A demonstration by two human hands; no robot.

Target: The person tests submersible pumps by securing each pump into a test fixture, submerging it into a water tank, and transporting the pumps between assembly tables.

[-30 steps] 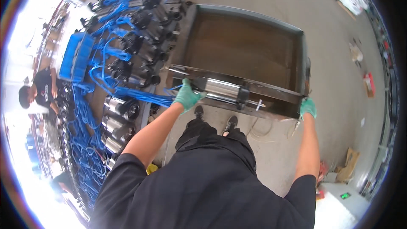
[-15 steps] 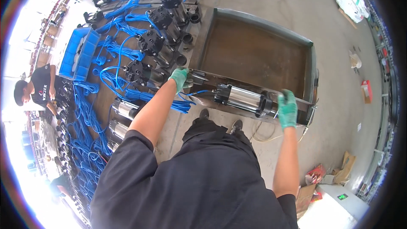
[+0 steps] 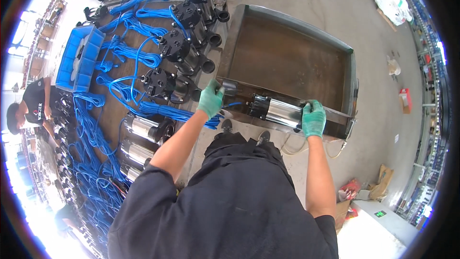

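"So, where is the steel pump (image 3: 281, 112)?"

"Lying on its side along the near edge of the metal tray (image 3: 287, 50), its black head toward the near left corner and its other end toward the near right one."

"And the right hand (image 3: 314, 119)?"

"Gloved in green, bent over the pump's right end and hiding most of it. I cannot tell how firmly the fingers press."

"The left hand (image 3: 211, 99)?"

"At the tray's near left corner, fingers bent beside a short dark cylinder (image 3: 230, 87). Whether they pinch it, I cannot tell."

"What's around them?"

"A coiled blue cable (image 3: 178, 111) lies near the left forearm; upright pumps (image 3: 176, 48) stand in a row beyond the tray's left edge."
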